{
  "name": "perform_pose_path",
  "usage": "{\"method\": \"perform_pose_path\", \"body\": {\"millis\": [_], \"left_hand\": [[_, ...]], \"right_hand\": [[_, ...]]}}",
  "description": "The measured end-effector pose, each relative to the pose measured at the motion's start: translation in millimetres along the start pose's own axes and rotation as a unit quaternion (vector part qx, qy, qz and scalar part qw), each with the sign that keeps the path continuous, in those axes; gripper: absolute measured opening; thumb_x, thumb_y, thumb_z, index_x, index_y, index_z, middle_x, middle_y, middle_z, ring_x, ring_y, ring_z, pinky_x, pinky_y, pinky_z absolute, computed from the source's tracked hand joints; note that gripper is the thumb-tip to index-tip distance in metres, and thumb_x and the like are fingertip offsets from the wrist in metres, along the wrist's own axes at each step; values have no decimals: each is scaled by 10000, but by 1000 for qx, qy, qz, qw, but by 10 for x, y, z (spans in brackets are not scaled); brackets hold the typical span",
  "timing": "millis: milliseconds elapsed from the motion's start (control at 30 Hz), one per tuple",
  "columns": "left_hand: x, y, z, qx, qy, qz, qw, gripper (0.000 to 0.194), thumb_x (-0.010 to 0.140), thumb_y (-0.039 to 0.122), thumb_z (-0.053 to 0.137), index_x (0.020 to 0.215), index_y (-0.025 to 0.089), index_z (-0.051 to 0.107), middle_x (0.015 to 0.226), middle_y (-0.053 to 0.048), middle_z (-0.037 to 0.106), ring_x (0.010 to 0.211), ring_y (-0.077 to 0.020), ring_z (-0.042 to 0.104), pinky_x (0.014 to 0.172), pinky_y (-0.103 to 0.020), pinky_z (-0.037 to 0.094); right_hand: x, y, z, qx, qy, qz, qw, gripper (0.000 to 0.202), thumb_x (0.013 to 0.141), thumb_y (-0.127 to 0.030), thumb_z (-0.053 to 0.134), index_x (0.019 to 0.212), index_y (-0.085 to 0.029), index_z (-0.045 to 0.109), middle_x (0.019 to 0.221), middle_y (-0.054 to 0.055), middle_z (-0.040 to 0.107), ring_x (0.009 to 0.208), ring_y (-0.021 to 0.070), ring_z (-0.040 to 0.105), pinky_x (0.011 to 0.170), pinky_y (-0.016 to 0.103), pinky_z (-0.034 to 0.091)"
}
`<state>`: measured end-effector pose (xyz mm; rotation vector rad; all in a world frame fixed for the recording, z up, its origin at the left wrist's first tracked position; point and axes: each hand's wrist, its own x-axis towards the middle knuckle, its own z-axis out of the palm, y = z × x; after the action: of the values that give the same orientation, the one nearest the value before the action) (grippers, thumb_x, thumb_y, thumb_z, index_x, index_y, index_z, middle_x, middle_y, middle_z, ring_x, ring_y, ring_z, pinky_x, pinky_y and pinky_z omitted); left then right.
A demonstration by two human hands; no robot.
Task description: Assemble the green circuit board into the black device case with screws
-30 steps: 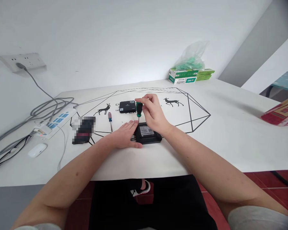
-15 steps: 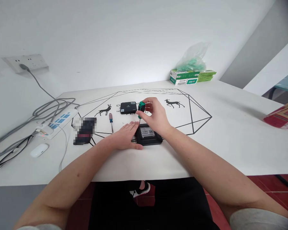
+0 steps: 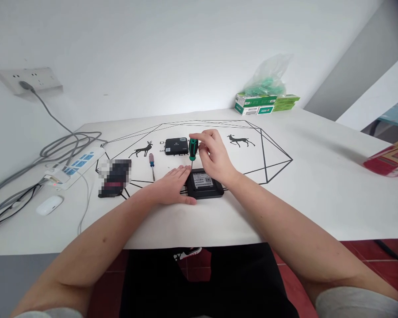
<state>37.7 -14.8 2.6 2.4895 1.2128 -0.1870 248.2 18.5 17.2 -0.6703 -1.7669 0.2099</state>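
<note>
**Green-and-black screwdriver [image 3: 193, 150] upright at far left corner of labelled black device [image 3: 206, 183]**

The labelled black device lies flat on the white surface [image 3: 305, 185], near the near edge, with a printed label facing up. The right hand [image 3: 215, 157] grasps the green-and-black screwdriver by its handle, index finger reaching over the top. The shaft runs down to the device's far left corner; contact between tip and any screw is too small to verify. The left hand [image 3: 172, 185] is spread and laid against the device's left side, fingertips towards the far corner, thumb by the near edge; it is not clenched.

A second black box [image 3: 176, 146] lies beyond, just left of the screwdriver handle. A smaller screwdriver [image 3: 151, 162] lies loose to the left of it, nearer, well apart from the right hand. Further left, a pixelated dark item [image 3: 116, 179] and a power strip [image 3: 81, 165] are noted. At the far right, green boxes [image 3: 254, 101] carry a plastic bag [image 3: 268, 77].
</note>
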Motion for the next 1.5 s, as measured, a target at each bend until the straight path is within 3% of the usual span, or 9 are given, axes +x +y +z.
{"method": "perform_pose_path", "body": {"millis": [233, 733, 967, 1133, 1200, 1300, 1500], "left_hand": [[17, -40, 27, -1, 17, 18, 1000, 1378, 863, 997, 483, 1785, 123, -53, 1856, -222, 38, 1721, -443, 38, 1382, -562, 124], [8, -67, 19, 12, 17, 23, 1000, 1364, 867, 998, 487, 1787, 131, -24, 1856, -216, 41, 1723, -431, 58, 1379, -541, 136], [-1, -67, -4, 10, 20, 30, 999, 1356, 871, 998, 474, 1781, 101, 20, 1854, -221, 58, 1727, -410, 66, 1385, -530, 134], [12, -66, 4, 15, 12, 25, 999, 1377, 871, 1000, 464, 1775, 62, 19, 1851, -235, 52, 1730, -397, 59, 1391, -512, 124], [14, -63, 7, 16, 14, 24, 999, 1373, 871, 1000, 463, 1775, 69, 15, 1852, -231, 45, 1730, -398, 57, 1390, -518, 123], [11, -58, 2, 15, 15, 24, 999, 1367, 877, 994, 470, 1775, 67, 18, 1851, -237, 50, 1729, -404, 56, 1389, -519, 121], [9, -75, 4, 7, 18, 33, 999, 1351, 882, 990, 479, 1782, 106, -2, 1853, -227, 48, 1724, -428, 59, 1383, -540, 128]], "right_hand": [[18, -46, -15, -10, -32, 39, 999, 380, 974, -260, 646, 1351, -288, 610, 1264, 91, 590, 942, 209, 630, 782, 432, 649], [34, -34, -30, -5, 13, 25, 1000, 367, 970, -268, 639, 1332, -306, 590, 1220, 63, 644, 971, 215, 659, 744, 401, 659], [21, -18, -10, 2, -6, 30, 1000, 379, 949, -234, 620, 1325, -281, 606, 1241, 82, 663, 958, 214, 677, 743, 404, 668], [7, -17, -10, 20, -29, 39, 999, 445, 955, -164, 521, 1375, -274, 617, 1317, 104, 702, 1099, 249, 707, 901, 489, 678], [10, -20, -16, 26, -39, 40, 998, 416, 989, -207, 529, 1388, -281, 626, 1339, 107, 708, 1142, 261, 705, 948, 517, 673], [18, -28, -21, 16, -41, 39, 998, 404, 979, -308, 655, 1382, -290, 641, 1372, 117, 679, 1168, 278, 690, 874, 486, 692], [15, -51, -14, 12, -31, 50, 998, 465, 962, -265, 670, 1422, -293, 606, 1287, 100, 679, 1036, 249, 702, 793, 442, 693]]}}
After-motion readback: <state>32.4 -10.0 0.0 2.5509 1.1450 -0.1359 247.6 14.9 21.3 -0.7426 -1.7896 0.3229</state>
